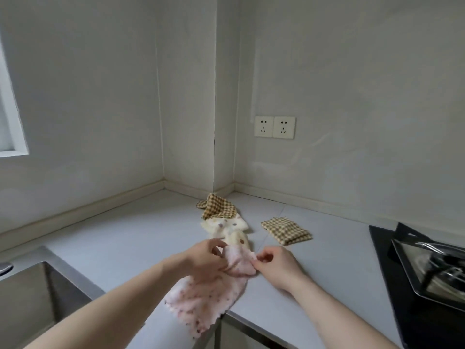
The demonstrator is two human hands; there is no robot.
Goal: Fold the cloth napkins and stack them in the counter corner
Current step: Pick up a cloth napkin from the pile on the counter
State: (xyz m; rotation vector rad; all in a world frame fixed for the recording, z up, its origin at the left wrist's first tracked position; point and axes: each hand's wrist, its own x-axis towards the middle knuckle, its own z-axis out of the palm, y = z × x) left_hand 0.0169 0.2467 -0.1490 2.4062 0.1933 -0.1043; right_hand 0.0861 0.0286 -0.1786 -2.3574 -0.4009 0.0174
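Note:
A pink spotted napkin lies crumpled near the counter's front edge, its lower part hanging over the edge. My left hand grips its bunched upper part from the left, and my right hand pinches the same bunch from the right. Just behind it lies a loose cream dotted napkin. A brown checked napkin lies unfolded beyond that, close to the wall corner. To the right sits a folded brown checked napkin.
The grey counter runs into a wall corner with a jutting pillar. A steel sink is at the left front. A black gas hob fills the right side. Two wall sockets sit above the counter.

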